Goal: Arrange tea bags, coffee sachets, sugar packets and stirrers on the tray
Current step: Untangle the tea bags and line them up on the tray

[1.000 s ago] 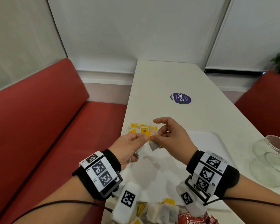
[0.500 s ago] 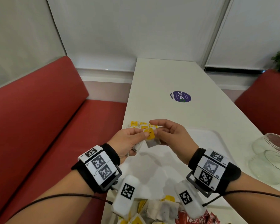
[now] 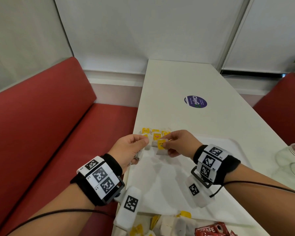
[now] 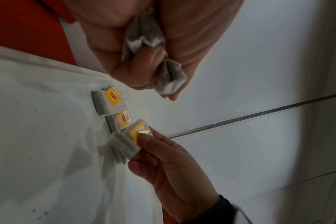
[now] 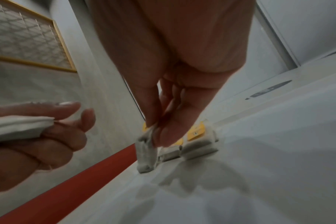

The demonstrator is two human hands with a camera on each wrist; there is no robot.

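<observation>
- Nearest, loose tea bags (image 3: pixel 174 224) and red coffee sachets (image 3: pixel 211 230) lie on the tabletop (image 3: pixel 177 82) just before the white tray (image 3: pixel 160 184).
- Over the tray's far left corner, the left hand (image 3: pixel 131 149) is curled round a few tea bags (image 4: pixel 144 37), probably two or three.
- The right hand (image 3: pixel 180 143) pinches one tea bag (image 3: pixel 161 148) by its yellow tag.
- Beyond, a row of tea bags (image 3: pixel 156 133) lies in the corner.
- Farther off sits a purple sticker (image 3: pixel 195 101).
</observation>
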